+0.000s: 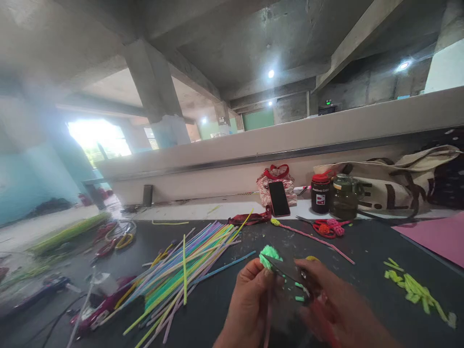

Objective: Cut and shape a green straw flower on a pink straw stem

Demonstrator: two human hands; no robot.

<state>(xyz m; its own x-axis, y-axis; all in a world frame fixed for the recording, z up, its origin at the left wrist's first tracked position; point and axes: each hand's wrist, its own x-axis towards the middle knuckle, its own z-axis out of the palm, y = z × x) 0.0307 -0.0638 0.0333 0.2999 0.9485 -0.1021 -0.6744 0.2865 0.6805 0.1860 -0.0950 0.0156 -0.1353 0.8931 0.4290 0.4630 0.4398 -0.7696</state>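
Note:
My left hand (248, 297) pinches a fluffy mint-green pipe-cleaner head (268, 253) just below it, with a pinkish stem (268, 314) running down past my fingers. In my right hand (339, 299) is a pair of scissors (280, 267) with red handles, blurred by motion. One dark blade lies across the front of the green fluff; whether the blades are fully parted I cannot tell. Cut green bits (299, 298) lie on the dark tabletop below the scissors. Behind my right fingers a yellow round thing (312, 258) is partly hidden.
Left of my hands spreads a pile of coloured pipe cleaners (188, 266). Glue guns (105, 302) with cords lie farther left. Toward the back are a pink stem with a yellow tip (315, 237), red-handled scissors (324, 228), a phone (279, 199) and bottles (321, 194). Yellow-green pieces (416, 290) lie right.

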